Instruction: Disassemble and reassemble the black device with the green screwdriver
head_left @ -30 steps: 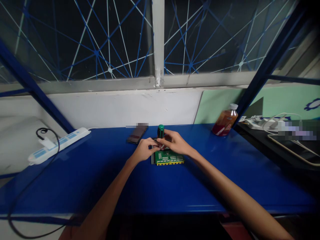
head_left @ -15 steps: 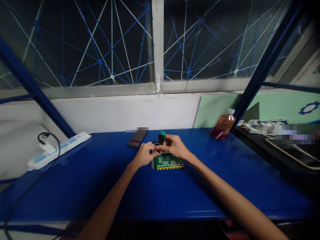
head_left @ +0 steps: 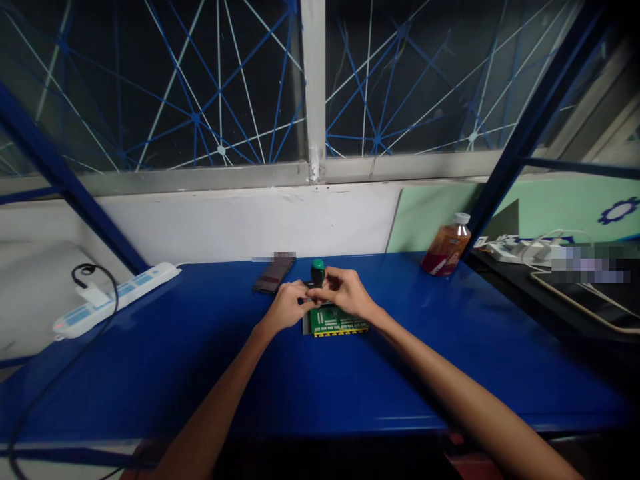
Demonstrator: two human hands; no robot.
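Note:
A screwdriver [head_left: 317, 272] with a green-topped black handle stands nearly upright over the far side of a green circuit board [head_left: 333, 321]. My right hand [head_left: 349, 291] is closed, its thumb and fingers around the lower part of the handle. Right beside it, my left hand [head_left: 291, 303] is closed in a pinch at the board's far left corner, near the foot of the screwdriver. What its fingertips hold is hidden. A yellow strip [head_left: 341, 333] runs along the board's near edge, and a grey edge shows at its left. The screwdriver's tip is out of sight between my hands.
Behind my left hand lies a dark phone [head_left: 277, 275]. A white power strip [head_left: 117, 300] with a black cable is on the left of the blue table [head_left: 300, 387]. At the back right stands a bottle [head_left: 447, 247] of amber drink, close to a blue frame post [head_left: 520, 140].
The screwdriver's handle has shifted slightly left, and my right fingers have moved a little with it. My left hand stays at the board's corner. The whole view has shifted a little.

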